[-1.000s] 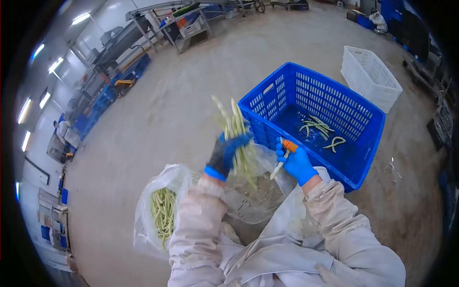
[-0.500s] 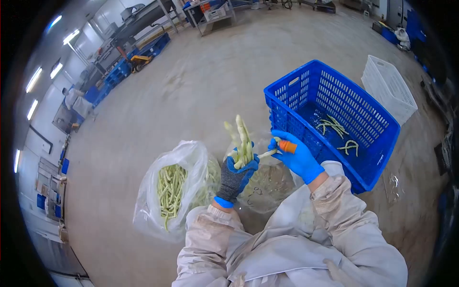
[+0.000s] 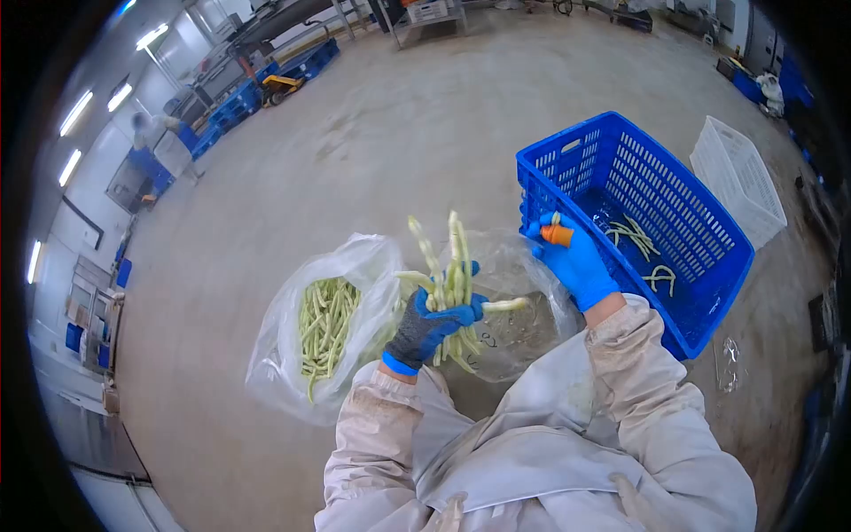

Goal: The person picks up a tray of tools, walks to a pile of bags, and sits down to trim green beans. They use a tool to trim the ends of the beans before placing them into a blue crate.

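My left hand [image 3: 434, 324], in a grey and blue glove, is closed around a bunch of long pale green beans [image 3: 456, 275]. They fan upward, and one sticks out to the right. In a blue glove, my right hand [image 3: 576, 266] is curled near the blue crate's near wall, apart from the bunch. An orange ribbed piece [image 3: 557, 235] sits at its thumb or fingertip, with a small pale bit at the tip, too small to name. To the left, a clear plastic bag [image 3: 275, 355] stands open with many beans [image 3: 328, 328] in it.
Several beans [image 3: 631, 232] lie in the blue crate [image 3: 700, 191] on my right. A white crate [image 3: 745, 182] stands behind it. Another clear bag [image 3: 523, 341] lies before my knees. A person [image 3: 164, 146] stands at the far left, near blue pallets and a yellow pallet jack [image 3: 279, 87].
My right hand has moved right and up, away from the beans in my left hand, toward the blue crate. The bunch is spread wider. The view has shifted slightly.
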A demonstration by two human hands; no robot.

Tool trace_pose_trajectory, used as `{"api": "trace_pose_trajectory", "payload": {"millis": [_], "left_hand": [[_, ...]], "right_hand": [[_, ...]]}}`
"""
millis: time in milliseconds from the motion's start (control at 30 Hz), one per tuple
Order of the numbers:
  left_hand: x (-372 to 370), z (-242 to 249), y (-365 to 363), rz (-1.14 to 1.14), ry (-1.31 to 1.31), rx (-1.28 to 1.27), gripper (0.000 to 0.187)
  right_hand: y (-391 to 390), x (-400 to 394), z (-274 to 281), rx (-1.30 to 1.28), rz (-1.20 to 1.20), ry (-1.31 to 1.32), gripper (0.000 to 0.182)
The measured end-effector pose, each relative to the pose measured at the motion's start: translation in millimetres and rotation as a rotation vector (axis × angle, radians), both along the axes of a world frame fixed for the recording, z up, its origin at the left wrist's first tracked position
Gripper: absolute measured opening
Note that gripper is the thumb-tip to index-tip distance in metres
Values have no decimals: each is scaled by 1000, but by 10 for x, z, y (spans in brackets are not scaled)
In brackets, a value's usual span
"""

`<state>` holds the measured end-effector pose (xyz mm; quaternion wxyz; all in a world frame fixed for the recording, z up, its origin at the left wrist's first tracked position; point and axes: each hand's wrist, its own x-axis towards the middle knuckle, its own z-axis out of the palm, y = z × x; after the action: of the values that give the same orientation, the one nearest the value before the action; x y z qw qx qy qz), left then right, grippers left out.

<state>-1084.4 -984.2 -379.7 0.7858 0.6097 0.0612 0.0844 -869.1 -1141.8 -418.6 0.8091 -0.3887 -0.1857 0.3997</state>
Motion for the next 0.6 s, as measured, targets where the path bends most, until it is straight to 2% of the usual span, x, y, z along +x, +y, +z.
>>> {"api": "trace_pose_trajectory", "payload": {"millis": [33, 67, 100, 167, 200, 233, 300, 333, 400, 433, 500, 533, 600], "left_hand": [[-19, -42, 33, 66, -36, 23, 65], [-33, -33, 38, 94, -39, 8, 58], [-42, -29, 46, 98, -39, 7, 58], [-39, -14, 77, 193, 3, 364, 56], [-31, -3, 92, 194, 5, 360, 56], [-23, 15, 100, 177, 9, 382, 56], [-13, 30, 77, 148, 17, 404, 55], [2, 42, 63, 166, 33, 452, 56], [29, 91, 39, 183, 46, 500, 56], [36, 133, 35, 153, 48, 563, 56], [34, 133, 54, 126, 55, 625, 56], [42, 96, 72, 129, 20, 669, 55], [57, 66, 87, 130, -16, 710, 54]], "right_hand": [[-35, 66, -116, -120, -30, -121, 23], [-48, 195, -346, -440, 55, -888, 41], [-78, 127, -350, -439, 59, -889, 41], [-180, -173, -242, -608, -30, -1118, 53], [-184, -291, -119, -402, 104, -863, 50], [-188, -374, 21, -408, 106, -855, 50], [-177, -503, 255, -365, 321, -1049, 46], [-153, -557, 311, -367, 315, -1045, 46], [-120, -621, 375, -472, 219, -1173, 33], [-113, -610, 372, -473, 220, -1173, 33], [-76, -591, 338, -574, 160, -1451, 19], [-58, -588, 303, -574, 163, -1450, 19], [-30, -592, 253, -542, 134, -1618, 13]]}}
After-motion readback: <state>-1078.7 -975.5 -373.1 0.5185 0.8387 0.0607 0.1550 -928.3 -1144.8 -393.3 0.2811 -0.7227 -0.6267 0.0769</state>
